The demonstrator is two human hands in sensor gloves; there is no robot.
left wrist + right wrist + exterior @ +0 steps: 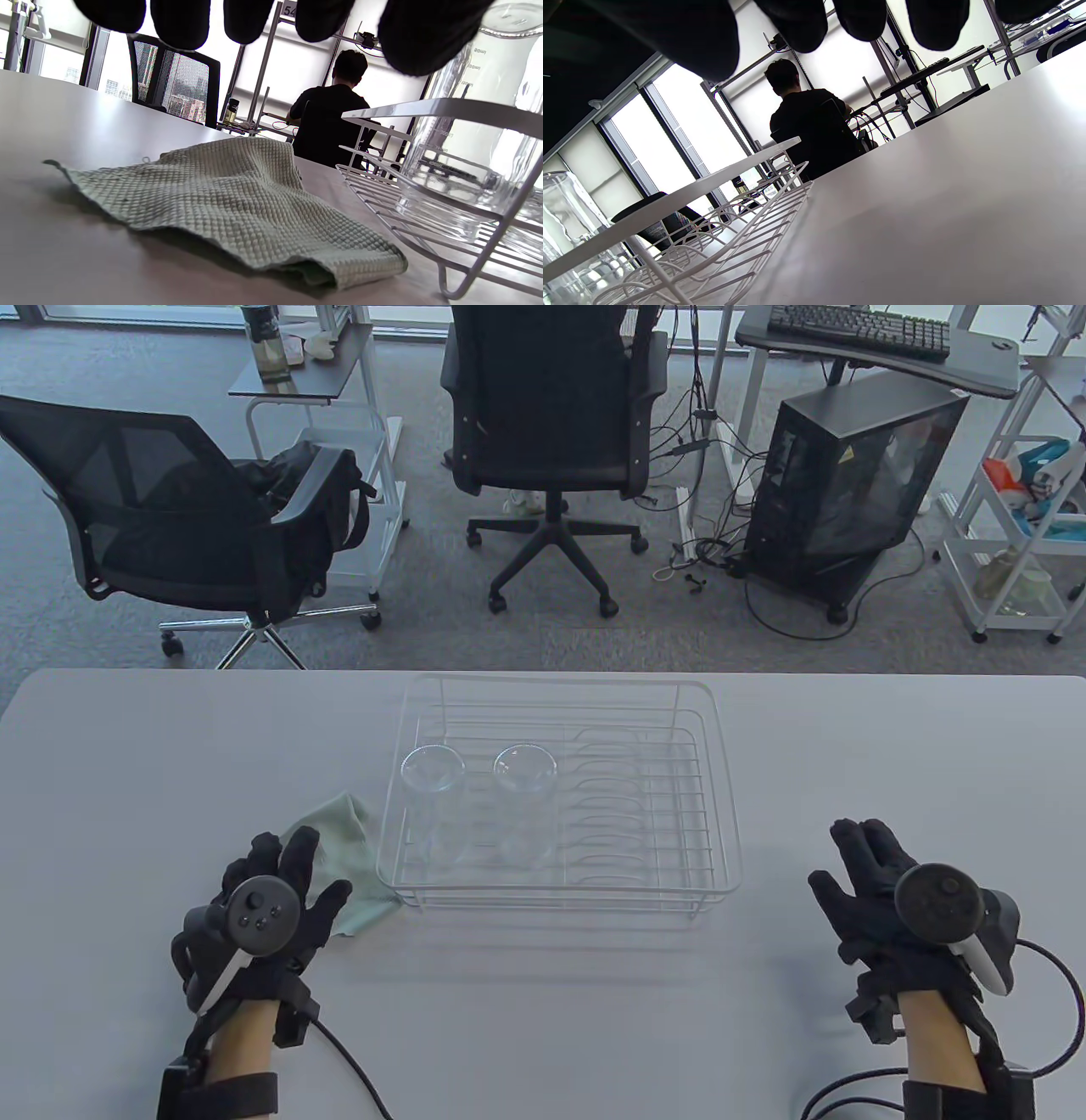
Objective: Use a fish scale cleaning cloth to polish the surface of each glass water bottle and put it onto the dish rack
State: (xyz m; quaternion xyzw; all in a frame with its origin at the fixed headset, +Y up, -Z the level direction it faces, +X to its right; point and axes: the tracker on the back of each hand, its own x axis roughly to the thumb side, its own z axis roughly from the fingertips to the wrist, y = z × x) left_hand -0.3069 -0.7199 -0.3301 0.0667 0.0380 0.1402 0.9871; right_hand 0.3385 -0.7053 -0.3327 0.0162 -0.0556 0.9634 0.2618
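Note:
Two clear glass bottles stand upright in the left half of the white wire dish rack: one at the left, the other to its right. A pale green fish scale cloth lies crumpled on the table beside the rack's left side. My left hand hovers over the cloth's near edge with fingers straight, holding nothing. In the left wrist view the cloth lies flat below the fingertips, with the nearest bottle and rack at right. My right hand rests open on the table, right of the rack.
The table's far edge runs behind the rack. Office chairs and a computer case stand on the floor beyond. Cables trail from both wrists. A person sits with their back turned in the distance.

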